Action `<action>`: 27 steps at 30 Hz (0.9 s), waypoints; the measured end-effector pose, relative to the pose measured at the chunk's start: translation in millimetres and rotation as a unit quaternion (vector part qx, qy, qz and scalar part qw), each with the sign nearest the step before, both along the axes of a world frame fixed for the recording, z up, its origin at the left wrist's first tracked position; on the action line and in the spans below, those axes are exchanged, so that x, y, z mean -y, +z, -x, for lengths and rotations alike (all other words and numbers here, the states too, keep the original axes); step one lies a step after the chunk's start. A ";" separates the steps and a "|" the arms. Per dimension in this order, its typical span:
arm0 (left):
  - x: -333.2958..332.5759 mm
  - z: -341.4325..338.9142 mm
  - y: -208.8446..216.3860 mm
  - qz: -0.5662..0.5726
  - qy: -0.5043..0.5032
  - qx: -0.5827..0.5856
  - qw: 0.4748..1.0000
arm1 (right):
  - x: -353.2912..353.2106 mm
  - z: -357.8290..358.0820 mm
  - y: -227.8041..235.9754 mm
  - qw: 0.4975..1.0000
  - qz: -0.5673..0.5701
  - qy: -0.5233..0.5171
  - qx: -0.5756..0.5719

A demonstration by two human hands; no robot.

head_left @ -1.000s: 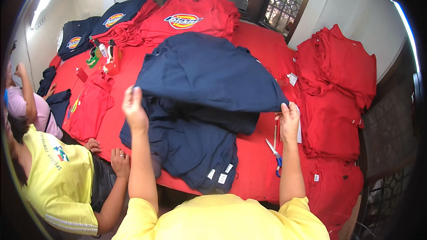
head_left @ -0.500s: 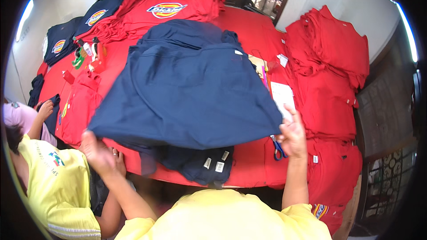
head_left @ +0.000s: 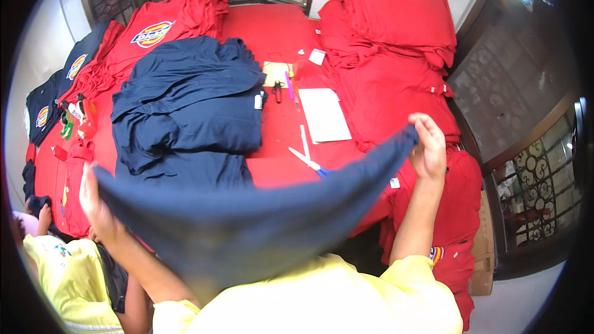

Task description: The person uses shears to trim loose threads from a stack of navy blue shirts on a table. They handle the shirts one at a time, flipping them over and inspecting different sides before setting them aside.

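Note:
A navy T-shirt (head_left: 247, 216), blurred by motion, stretches between my two hands in front of my chest. My left hand (head_left: 98, 207) grips its left corner, with the fingers partly smeared. My right hand (head_left: 428, 146) pinches the other corner, raised higher, over the edge of the red shirts on the right. Between the hands the cloth sags and covers the near edge of the table. Beyond it lies a heap of navy shirts (head_left: 185, 105) with a small white label. Scissors (head_left: 314, 164) with blue handles lie just past the cloth, partly hidden by it.
Tall stacks of red shirts (head_left: 396, 31) line the right side. A white paper (head_left: 325, 117), a purple pen (head_left: 289, 85) and dark snips (head_left: 278, 91) lie mid-table. Printed red shirts (head_left: 167, 31) are at the far left. A co-worker in yellow (head_left: 68, 278) sits close on my left.
The navy T-shirt has come off the heap toward my chest, lifted by both hands, uncovering the heap, paper and scissors. The view has turned to the right.

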State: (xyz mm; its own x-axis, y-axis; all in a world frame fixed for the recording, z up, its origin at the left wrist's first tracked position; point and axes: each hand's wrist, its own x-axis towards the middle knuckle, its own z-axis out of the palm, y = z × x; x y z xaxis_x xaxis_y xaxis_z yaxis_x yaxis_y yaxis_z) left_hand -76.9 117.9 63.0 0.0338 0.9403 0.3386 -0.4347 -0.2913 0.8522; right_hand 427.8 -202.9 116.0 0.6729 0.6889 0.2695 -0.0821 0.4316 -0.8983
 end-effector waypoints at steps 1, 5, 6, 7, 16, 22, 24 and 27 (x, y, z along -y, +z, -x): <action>3.2 -31.4 13.8 -0.010 -0.011 0.039 0.999 | 1.7 -23.0 -1.3 0.999 -0.021 -0.023 0.007; 52.3 -132.2 74.9 -0.077 -0.133 0.112 0.982 | 45.9 -109.1 31.9 0.978 -0.160 -0.128 0.037; 63.7 -147.1 78.4 -0.092 -0.166 0.133 0.973 | 57.6 -115.5 50.8 0.967 -0.210 -0.134 0.048; 72.8 -164.0 79.0 -0.105 -0.205 0.158 0.960 | 81.1 -123.9 65.7 0.954 -0.234 -0.174 0.075; 138.7 -152.9 47.1 -0.186 -0.361 0.223 0.886 | 243.1 -100.0 67.2 0.908 -0.156 -0.349 0.173; 147.0 -165.9 64.2 -0.303 -0.320 0.161 0.883 | 250.9 -101.9 39.5 0.869 -0.176 -0.400 0.233; 155.2 -176.5 65.9 -0.253 -0.184 0.080 0.946 | 226.5 -105.2 32.9 0.881 -0.145 -0.392 0.223; 145.9 -206.4 77.5 -0.169 -0.059 -0.171 0.969 | 195.3 -128.4 37.0 0.913 -0.065 -0.376 0.146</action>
